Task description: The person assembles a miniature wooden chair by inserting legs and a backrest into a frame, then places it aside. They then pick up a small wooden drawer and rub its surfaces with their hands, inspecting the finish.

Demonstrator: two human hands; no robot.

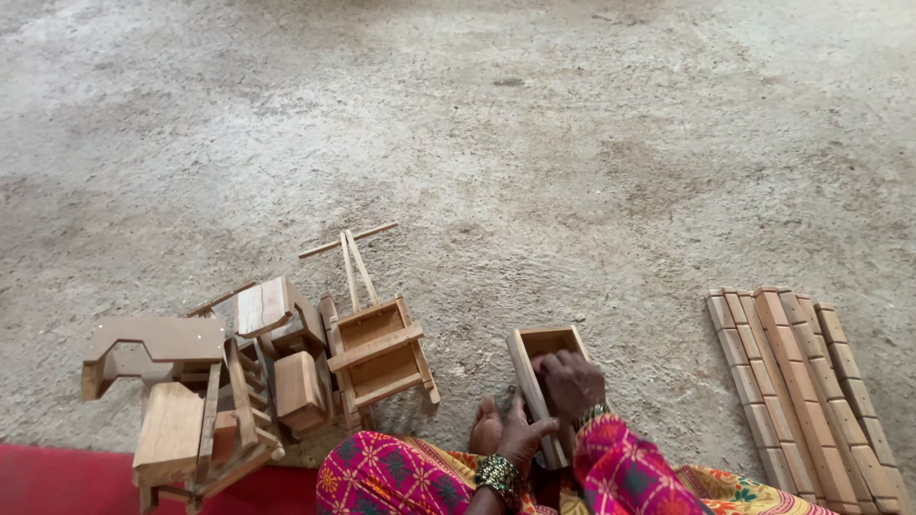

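**Hands at a small wooden box on a bare floor**

The grey concrete floor (496, 133) fills most of the view. At the lower left lies a red mat (57, 482), and over its edge a heap of small wooden furniture pieces (219, 372), among them a cart-like frame (377, 348) with two thin handle sticks pointing away from the person. At the far right a row of notched wooden slats (801, 381) lies side by side, their long axes running from near to far and leaning slightly left.

Between heap and slats, just in front of the person's pink patterned knees, sits a narrow open wooden box (544, 372). Its long axis runs away from the person, tilted a little to the left, open side up.

The right hand (571, 383) is curled, knuckles up, fingers reaching into the box's hollow; how tightly it closes cannot be told. The left hand (510, 434), with a beaded bracelet at the wrist, clasps the box's near left wall, thumb against the wood.
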